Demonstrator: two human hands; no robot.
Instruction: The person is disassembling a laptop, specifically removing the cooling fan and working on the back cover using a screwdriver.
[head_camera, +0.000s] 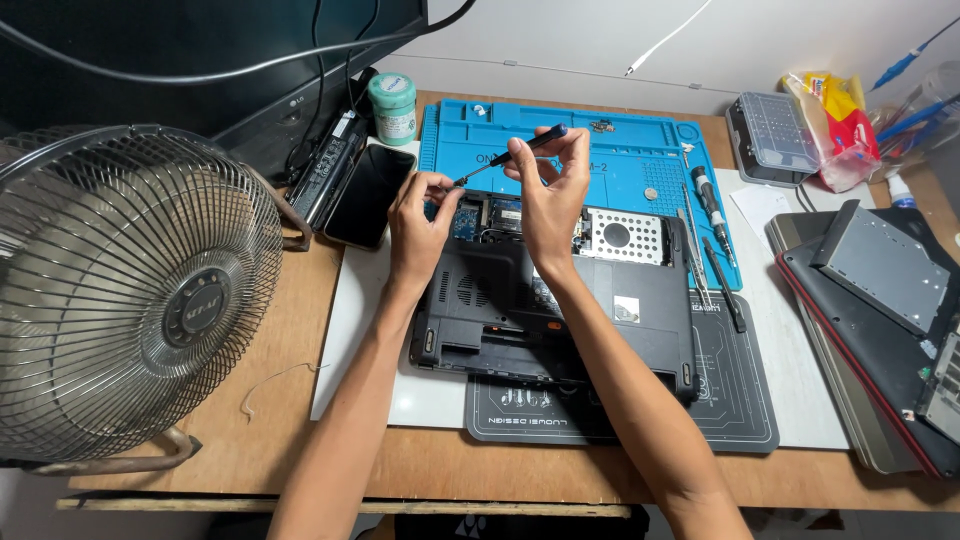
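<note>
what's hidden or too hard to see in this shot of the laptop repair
- Head view: the screwdriver tip is too small and sits behind the left hand fingertips.
- The laptop circuit board is partly covered by the right hand.
- The fan is cut off by the left edge.
- Plastic packets at top right are blurred.
- The grey drive and the stack under it run off the right edge.

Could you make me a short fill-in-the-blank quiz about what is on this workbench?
1. The right hand holds a ____ by its handle, while the left hand pinches its tip.
2. Both hands work above an opened black ____, its underside facing up.
3. The work mat behind it is coloured ____.
4. At the left edge of the table stands a wire-caged ____.

Missing words: screwdriver; laptop; blue; fan
</note>
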